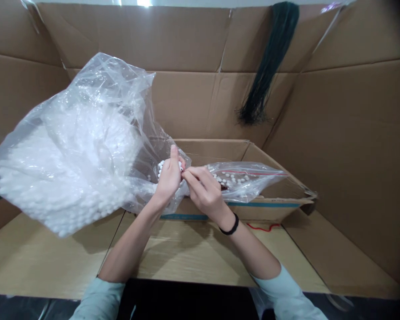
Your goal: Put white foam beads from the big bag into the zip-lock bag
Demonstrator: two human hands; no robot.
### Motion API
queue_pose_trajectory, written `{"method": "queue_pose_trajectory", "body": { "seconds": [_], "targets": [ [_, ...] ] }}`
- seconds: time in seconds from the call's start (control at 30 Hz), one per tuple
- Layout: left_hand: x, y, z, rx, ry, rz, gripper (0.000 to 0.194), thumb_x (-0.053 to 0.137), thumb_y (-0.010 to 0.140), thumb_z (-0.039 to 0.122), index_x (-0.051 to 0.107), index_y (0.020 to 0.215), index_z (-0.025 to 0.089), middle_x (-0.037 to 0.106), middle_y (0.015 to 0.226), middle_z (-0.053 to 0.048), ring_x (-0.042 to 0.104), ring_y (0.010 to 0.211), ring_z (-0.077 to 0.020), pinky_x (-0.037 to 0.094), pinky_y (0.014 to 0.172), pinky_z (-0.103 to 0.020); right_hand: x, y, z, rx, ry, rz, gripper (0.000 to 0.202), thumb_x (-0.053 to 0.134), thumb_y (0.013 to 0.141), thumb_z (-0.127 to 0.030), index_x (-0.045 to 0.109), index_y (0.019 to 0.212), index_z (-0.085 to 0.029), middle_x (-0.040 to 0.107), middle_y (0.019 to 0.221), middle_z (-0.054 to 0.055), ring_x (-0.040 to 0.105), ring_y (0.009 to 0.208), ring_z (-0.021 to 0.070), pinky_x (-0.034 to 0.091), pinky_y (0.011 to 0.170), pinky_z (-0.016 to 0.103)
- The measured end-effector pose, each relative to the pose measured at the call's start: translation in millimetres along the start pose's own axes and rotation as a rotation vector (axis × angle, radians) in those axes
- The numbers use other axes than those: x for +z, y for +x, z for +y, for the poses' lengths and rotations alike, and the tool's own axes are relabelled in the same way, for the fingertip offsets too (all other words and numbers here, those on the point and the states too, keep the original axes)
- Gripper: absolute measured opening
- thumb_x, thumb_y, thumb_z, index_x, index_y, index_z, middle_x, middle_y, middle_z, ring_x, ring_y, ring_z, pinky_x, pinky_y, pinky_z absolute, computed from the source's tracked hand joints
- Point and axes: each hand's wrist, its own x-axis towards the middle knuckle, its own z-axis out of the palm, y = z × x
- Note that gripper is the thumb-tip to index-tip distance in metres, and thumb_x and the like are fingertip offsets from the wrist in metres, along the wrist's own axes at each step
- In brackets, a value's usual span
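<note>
My left hand (170, 173) is closed with its thumb pointing up, at the mouth of a large clear plastic bag (120, 75) full of small white balls (63, 178). My right hand (205, 189) pinches at my left fingertips, where a bit of white and something small and dark show. What exactly the fingers hold is too small to make out. Just right of my right hand, a smaller clear zip bag (253, 173) with a red seal line holds loose white balls and something dark red, partly hidden by that hand.
An open cardboard box (270, 213) with a blue stripe stands under my hands and the zip bag. Tall cardboard walls (186, 102) enclose the table (186, 253). A bundle of dark green strands (270, 66) hangs over the back wall. A red cord (263, 228) lies by the box.
</note>
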Motion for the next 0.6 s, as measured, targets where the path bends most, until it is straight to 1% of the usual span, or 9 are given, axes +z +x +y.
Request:
{"method": "queue_pose_trajectory", "body": {
  "seconds": [0.1, 0.27, 0.37, 0.5, 0.6],
  "targets": [
    [-1.6, -1, 3, 0.048, 0.045, -0.012, 0.056, 0.032, 0.083, 0.063, 0.039, 0.05, 0.018, 0.029, 0.044, 0.004, 0.027, 0.041, -0.0076, 0.023, 0.042, -0.023, 1, 2, -2, 0.058, 0.043, 0.037, 0.022, 0.046, 0.086, -0.009, 0.06, 0.1, -0.019, 0.065, 0.092, 0.009, 0.06, 0.087, 0.0179, 0.051, 0.075, 0.033],
    [-4.2, 1, 4, 0.122, 0.11, -0.07, 0.054, 0.031, 0.085, 0.06, 0.04, 0.051, 0.019, 0.033, 0.045, 0.004, 0.029, 0.044, -0.0084, 0.024, 0.045, -0.023, -5, 11, -3, 0.139, 0.174, 0.055, 0.011, 0.052, 0.082, -0.011, 0.059, 0.086, -0.018, 0.065, 0.083, 0.007, 0.06, 0.079, 0.016, 0.051, 0.071, 0.031],
    [-5.0, 2, 5, 0.175, 0.162, -0.11, 0.055, 0.028, 0.087, 0.058, 0.04, 0.05, 0.019, 0.035, 0.046, 0.003, 0.033, 0.046, -0.0091, 0.026, 0.048, -0.023, -9, 12, -2, 0.215, 0.246, 0.032, 0.009, 0.054, 0.081, -0.012, 0.059, 0.084, -0.018, 0.065, 0.08, 0.005, 0.061, 0.074, 0.0141, 0.052, 0.069, 0.028],
    [-6.3, 2, 6, 0.266, 0.217, -0.136, 0.055, 0.028, 0.087, 0.058, 0.043, 0.051, 0.019, 0.043, 0.05, 0.001, 0.04, 0.051, -0.0105, 0.031, 0.054, -0.024, -14, 13, -1, 0.397, 0.353, -0.022, 0.01, 0.057, 0.082, -0.018, 0.062, 0.09, -0.019, 0.067, 0.085, 0.003, 0.063, 0.073, 0.0122, 0.053, 0.07, 0.026],
    [-8.9, 2, 6, 0.364, 0.281, -0.163, 0.054, 0.028, 0.088, 0.056, 0.045, 0.053, 0.018, 0.045, 0.051, 0.001, 0.041, 0.052, -0.0107, 0.031, 0.057, -0.024, -19, 16, 1, 0.475, 0.454, -0.063, 0.007, 0.06, 0.081, -0.021, 0.067, 0.082, -0.02, 0.069, 0.083, 0.002, 0.063, 0.074, 0.0121, 0.052, 0.067, 0.024]
  ]
}}
